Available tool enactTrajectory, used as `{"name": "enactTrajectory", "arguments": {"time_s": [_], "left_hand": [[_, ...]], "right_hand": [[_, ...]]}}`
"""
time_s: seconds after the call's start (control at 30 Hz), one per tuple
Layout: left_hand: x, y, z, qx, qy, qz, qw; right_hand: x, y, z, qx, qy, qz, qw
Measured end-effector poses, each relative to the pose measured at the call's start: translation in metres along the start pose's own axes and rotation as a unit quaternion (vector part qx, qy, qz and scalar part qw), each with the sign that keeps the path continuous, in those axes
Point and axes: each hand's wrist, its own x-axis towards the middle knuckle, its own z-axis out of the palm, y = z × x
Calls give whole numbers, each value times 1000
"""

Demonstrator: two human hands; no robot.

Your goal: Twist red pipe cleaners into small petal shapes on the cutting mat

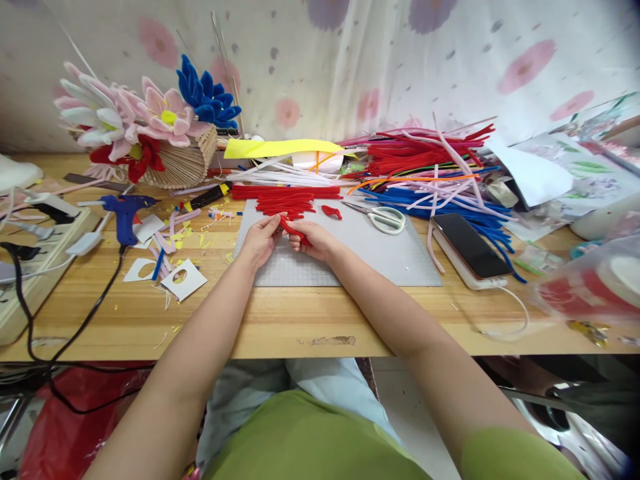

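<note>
Over the grey mat [400, 260], both my hands meet on a folded red fuzzy stem [294, 230]. My left hand [261, 241] pinches its left end between thumb and fingers. The fingers of my right hand [311, 241] are curled round its right part. Just beyond my hands lies a row of cut red stems [285, 200]. A small finished-looking red loop [331, 212] rests on the mat to their right. White-handled scissors [385, 219] lie further right on the mat, touching nothing I hold.
On the left are a blue glue gun [126, 217], a power strip [20, 300], paper scraps and a basket [185, 163] of fuzzy flowers. Bundles of coloured stems [425, 157] lie at the back right, near a phone [470, 245] and a bagged cup [590, 283].
</note>
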Motion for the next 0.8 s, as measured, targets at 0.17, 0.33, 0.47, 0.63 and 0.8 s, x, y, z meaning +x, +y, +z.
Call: {"name": "enactTrajectory", "arguments": {"time_s": [0.17,0.33,0.47,0.63,0.8], "left_hand": [[3,-3,0,16,15,16,1000],[5,-6,1,34,26,28,999],[5,-6,2,29,22,35,999],[2,-5,5,39,12,31,999],[2,-4,3,59,8,25,998]], "right_hand": [[6,4,0,-26,13,-22,999],[8,7,-1,-37,28,-41,998],[4,5,3,-59,49,-44,996],[1,3,6,-71,45,-43,996],[2,4,5,-69,32,-40,996]]}}
